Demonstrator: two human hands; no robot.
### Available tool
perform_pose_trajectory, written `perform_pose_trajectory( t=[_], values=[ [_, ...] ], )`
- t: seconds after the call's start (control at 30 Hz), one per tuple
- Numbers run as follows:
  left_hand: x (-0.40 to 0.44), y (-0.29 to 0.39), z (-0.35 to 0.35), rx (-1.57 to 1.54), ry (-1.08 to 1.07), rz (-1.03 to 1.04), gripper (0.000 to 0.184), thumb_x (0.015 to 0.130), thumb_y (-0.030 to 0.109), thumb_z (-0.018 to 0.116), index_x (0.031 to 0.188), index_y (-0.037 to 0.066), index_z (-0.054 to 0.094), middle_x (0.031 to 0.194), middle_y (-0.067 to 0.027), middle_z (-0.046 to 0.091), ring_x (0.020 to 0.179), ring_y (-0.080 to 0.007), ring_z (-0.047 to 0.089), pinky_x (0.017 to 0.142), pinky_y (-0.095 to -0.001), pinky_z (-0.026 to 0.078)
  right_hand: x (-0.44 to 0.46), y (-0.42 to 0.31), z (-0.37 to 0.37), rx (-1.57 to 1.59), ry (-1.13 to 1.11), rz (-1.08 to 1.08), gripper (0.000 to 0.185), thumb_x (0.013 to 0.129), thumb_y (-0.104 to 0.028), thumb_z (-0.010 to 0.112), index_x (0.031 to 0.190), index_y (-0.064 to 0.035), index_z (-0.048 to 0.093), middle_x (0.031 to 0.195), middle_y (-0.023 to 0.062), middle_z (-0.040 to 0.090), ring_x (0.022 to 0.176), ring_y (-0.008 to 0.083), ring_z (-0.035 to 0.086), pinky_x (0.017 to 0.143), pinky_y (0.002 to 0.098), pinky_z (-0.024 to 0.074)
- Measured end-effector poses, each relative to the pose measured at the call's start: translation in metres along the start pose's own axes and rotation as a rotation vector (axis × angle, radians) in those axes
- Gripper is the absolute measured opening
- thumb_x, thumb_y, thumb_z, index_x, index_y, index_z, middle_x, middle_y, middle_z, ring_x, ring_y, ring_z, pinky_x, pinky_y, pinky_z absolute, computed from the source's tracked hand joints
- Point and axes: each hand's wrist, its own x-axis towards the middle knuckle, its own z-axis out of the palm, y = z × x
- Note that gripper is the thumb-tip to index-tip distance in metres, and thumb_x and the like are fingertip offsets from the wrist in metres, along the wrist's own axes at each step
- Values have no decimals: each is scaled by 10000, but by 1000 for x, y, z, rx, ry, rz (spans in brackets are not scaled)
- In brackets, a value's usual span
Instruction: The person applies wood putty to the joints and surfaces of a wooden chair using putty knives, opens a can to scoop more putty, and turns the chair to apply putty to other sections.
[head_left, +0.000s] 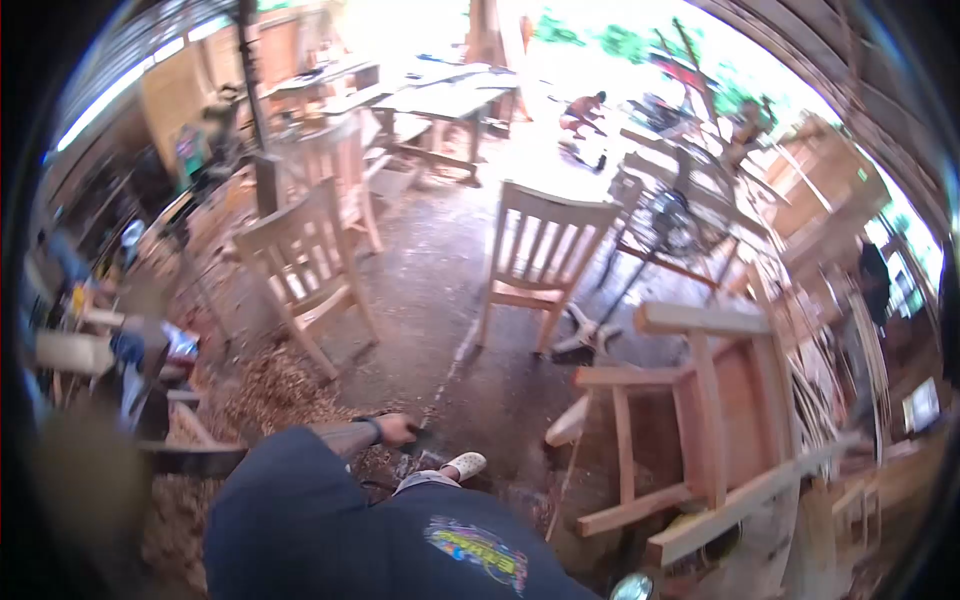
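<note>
My left hand [397, 430], with a dark band at the wrist, reaches out low in front of my dark shirt [330, 510]. Its fingers look curled at a small dark thing, too blurred to name. Below that hand is a light clog [464, 465] on my foot. Wood shavings [280, 390] lie on the floor to the left of it. Two slatted wooden chairs, a left one [300, 250] and a middle one [545, 245], stand ahead. My right hand is out of sight; a shiny round thing [632, 587] shows at the bottom edge.
An overturned wooden chair frame [705, 420] lies close on my right. Beyond it are a standing fan [668, 220] and stacked boards [830, 350]. A wooden table [450, 98] stands at the back; a person [582, 112] crouches outside. Another blurred person [130, 350] is at left.
</note>
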Motion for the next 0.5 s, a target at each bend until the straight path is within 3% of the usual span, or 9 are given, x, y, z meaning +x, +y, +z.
perform_pose_trajectory(
  t=[0.07,0.13,0.17,0.2,0.23,0.33,0.43,0.47,0.5],
  values=[
    [9,-33,-2,159,-23,-4,442,904,290,694,1327,163,699,962,-125,771,779,-238,729,729,-407,583,-29,19,-12,86,82,-25,444,978,-503,562,970,-76,685,721,73,626,588,179,590,492,318,465],
    [0,-37,-4,22,2,-44,417,906,284,696,1300,149,713,938,-117,765,732,-219,719,683,-401,582,70,72,-93,-222,-34,-190,445,984,-483,562,936,-59,688,760,77,635,608,195,597,531,326,501],
    [-4,-33,-7,31,10,-25,386,924,267,692,1282,127,719,938,-113,763,717,-208,718,655,-399,588,54,81,-89,-328,-44,-234,305,989,-341,642,1071,-47,651,859,74,642,655,199,632,534,366,537],
    [-24,12,-20,-85,-27,-201,411,909,227,685,1302,109,706,1083,-144,775,965,-264,733,885,-419,571,39,87,-90,-433,-30,-224,306,969,-295,673,1137,-40,649,911,100,671,730,242,663,627,400,566],
    [-22,26,-23,-85,-39,-214,412,913,228,687,1307,112,703,1072,-143,776,956,-261,733,879,-420,571,26,88,-92,-540,-19,-207,338,948,-248,703,1203,-32,647,964,127,699,805,285,694,720,434,595],
    [-7,65,-32,-110,-96,-211,418,917,247,691,1316,123,697,1020,-161,773,929,-276,736,867,-438,570,-11,84,-90,-1133,-7,-727,581,846,-381,808,1247,16,667,1184,202,710,1087,320,694,918,452,565],
    [67,54,-23,185,-150,75,413,914,258,685,1305,127,700,1070,-185,767,966,-312,741,891,-441,569,-64,61,-60,-1464,215,-426,916,775,-447,858,1510,-52,478,1457,273,556,1348,376,560,1098,496,472],
    [58,99,-33,312,-129,98,405,903,257,687,1282,117,709,1125,-198,754,1021,-337,735,907,-436,564,-82,52,-47,-1600,205,-265,1098,737,-562,836,1616,-140,330,1572,261,449,1452,421,439,1188,498,379],
    [74,110,-36,306,-137,158,401,900,254,689,1276,116,712,1139,-198,751,1035,-338,732,909,-434,562,-68,74,-60,-1694,271,-324,1132,735,-532,847,1630,-153,267,1558,276,455,1438,430,451,1180,493,392]
  ],
)
